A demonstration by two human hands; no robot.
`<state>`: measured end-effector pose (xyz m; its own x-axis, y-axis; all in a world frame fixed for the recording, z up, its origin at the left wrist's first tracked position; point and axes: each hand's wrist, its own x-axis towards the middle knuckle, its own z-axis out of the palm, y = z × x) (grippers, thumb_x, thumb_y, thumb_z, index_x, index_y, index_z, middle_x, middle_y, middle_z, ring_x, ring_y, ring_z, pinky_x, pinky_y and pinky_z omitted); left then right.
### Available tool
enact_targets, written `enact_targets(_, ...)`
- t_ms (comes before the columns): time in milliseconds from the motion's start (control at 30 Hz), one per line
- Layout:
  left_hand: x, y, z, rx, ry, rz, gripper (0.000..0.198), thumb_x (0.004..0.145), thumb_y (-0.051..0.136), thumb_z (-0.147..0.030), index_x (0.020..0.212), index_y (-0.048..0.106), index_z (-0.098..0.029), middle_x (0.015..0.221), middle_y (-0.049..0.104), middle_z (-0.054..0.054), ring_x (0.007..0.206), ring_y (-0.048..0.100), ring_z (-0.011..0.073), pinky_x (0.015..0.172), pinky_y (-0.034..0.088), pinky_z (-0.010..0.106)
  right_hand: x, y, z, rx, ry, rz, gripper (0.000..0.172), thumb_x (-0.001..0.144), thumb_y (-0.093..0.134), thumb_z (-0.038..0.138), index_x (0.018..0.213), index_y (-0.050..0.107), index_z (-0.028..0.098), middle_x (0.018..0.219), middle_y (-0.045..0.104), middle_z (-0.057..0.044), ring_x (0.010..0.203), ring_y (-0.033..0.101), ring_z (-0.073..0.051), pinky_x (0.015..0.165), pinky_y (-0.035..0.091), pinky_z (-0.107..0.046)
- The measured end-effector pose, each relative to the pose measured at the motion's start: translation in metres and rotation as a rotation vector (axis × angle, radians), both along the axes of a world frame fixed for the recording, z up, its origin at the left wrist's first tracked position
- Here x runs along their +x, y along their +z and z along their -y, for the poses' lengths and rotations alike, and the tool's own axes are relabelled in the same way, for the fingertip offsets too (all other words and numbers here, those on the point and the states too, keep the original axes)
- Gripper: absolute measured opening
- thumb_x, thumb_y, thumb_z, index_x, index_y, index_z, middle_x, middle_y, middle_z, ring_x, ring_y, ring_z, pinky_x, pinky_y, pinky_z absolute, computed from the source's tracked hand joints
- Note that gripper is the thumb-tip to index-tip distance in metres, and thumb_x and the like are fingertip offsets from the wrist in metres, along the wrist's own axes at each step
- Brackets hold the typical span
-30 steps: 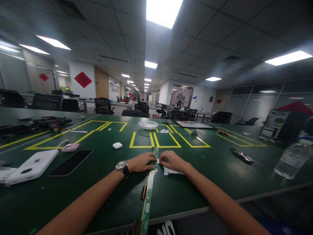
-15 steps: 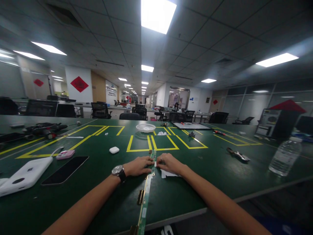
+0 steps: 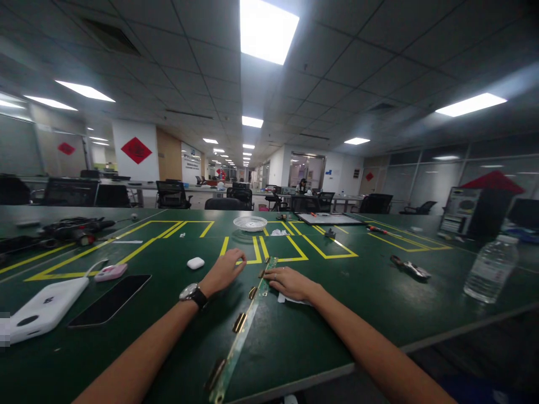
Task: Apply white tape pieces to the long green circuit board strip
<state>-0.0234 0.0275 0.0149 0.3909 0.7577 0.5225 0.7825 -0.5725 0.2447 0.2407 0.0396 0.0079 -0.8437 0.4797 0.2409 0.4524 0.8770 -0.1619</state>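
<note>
A long, narrow green circuit board (image 3: 248,314) with brown-gold tabs along its left edge lies slantwise on the table. My right hand (image 3: 290,282), wearing a ring, grips its far end, with fingers across the strip and the thumb by its right edge. A white sheet of paper (image 3: 300,302) is partly hidden under that hand. To the left of the board, my left hand (image 3: 225,272) is apart from it, fingers loosely curled and nothing visible in them. A watch (image 3: 193,294) is on the left wrist.
On the green table, a white earbud case (image 3: 195,263), a phone (image 3: 110,300) and a white power bank (image 3: 48,307) lie left. Ahead are a white basket (image 3: 250,224) and crumpled paper scraps (image 3: 279,232). A water bottle (image 3: 491,269) and a metal tool (image 3: 410,268) are right.
My left hand has come off the board and moved left and up. My right hand has gone from a pinch to lying over the board. The board's near end has swung left.
</note>
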Motion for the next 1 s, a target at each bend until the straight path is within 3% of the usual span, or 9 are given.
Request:
enact_targets(67,0.000,-0.001,0.002,0.034,0.037,-0.066,0.014,0.094,0.046,-0.024,0.099,0.059,-0.020,0.108,0.061,0.008,0.107,0.054,0.0245,0.092,0.042,0.038,0.012,-0.004,-0.016,0.062,-0.227,0.045,0.039,0.099,0.037,0.026,0.130,0.058,0.016,0.136,0.057,-0.010,0.125,0.052,-0.018,0.108,0.035,-0.030)
enact_targets(133,0.001,-0.002,0.006,0.054,0.067,-0.146,0.015,0.094,0.048,-0.023,0.103,0.059,-0.021,0.113,0.060,0.008,0.112,0.052,0.0249,0.092,0.041,0.037,0.030,-0.007,-0.032,0.091,-0.587,0.118,0.036,0.099,0.038,0.029,0.118,0.066,0.016,0.126,0.064,-0.011,0.117,0.057,-0.019,0.103,0.039,-0.028)
enact_targets(167,0.003,-0.003,0.008,0.054,0.074,-0.178,0.016,0.094,0.048,-0.023,0.104,0.059,-0.022,0.115,0.060,0.008,0.114,0.051,0.0252,0.093,0.040,0.038,0.041,-0.009,-0.038,0.097,-0.701,0.126,0.037,0.099,0.037,0.027,0.113,0.068,0.012,0.119,0.066,-0.016,0.113,0.060,-0.021,0.100,0.041,-0.030)
enact_targets(300,0.007,-0.008,0.011,0.015,0.068,-0.268,0.021,0.093,0.050,-0.025,0.112,0.060,-0.021,0.118,0.060,0.009,0.117,0.050,0.0267,0.095,0.039,0.040,0.075,-0.014,-0.052,0.106,-0.952,0.133,0.041,0.099,0.032,0.025,0.108,0.068,0.007,0.113,0.065,-0.023,0.108,0.061,-0.026,0.093,0.043,-0.036)
enact_targets(500,0.012,-0.020,0.009,-0.062,0.019,-0.320,0.025,0.094,0.050,-0.028,0.115,0.060,-0.020,0.119,0.061,0.011,0.115,0.053,0.0284,0.097,0.038,0.043,0.080,-0.022,-0.054,0.047,-1.065,0.123,0.051,0.099,0.029,0.041,0.119,0.063,0.009,0.127,0.058,-0.021,0.120,0.053,-0.029,0.099,0.038,-0.041)
enact_targets(733,0.011,-0.019,0.010,-0.084,0.008,-0.299,0.027,0.097,0.046,-0.031,0.118,0.059,-0.020,0.122,0.060,0.011,0.116,0.053,0.0283,0.096,0.040,0.043,0.076,-0.018,-0.046,-0.074,-1.085,0.075,0.060,0.099,0.022,0.045,0.144,0.040,0.010,0.152,0.035,-0.018,0.140,0.031,-0.028,0.109,0.026,-0.046)
enact_targets(833,0.011,-0.017,0.011,-0.071,0.015,-0.295,0.029,0.098,0.045,-0.032,0.120,0.058,-0.019,0.124,0.060,0.011,0.116,0.052,0.0280,0.096,0.040,0.042,0.081,-0.010,-0.043,0.011,-1.092,0.002,0.055,0.100,0.020,0.040,0.136,0.051,0.014,0.143,0.047,-0.017,0.132,0.043,-0.026,0.103,0.035,-0.040)
enact_targets(1000,0.012,-0.017,0.012,-0.052,0.000,-0.268,0.029,0.097,0.046,-0.031,0.121,0.058,-0.019,0.123,0.060,0.010,0.117,0.052,0.0273,0.097,0.040,0.041,0.088,-0.003,-0.036,0.075,-1.153,0.065,0.042,0.096,0.032,0.028,0.101,0.072,0.013,0.105,0.069,-0.018,0.098,0.065,-0.027,0.082,0.046,-0.035)
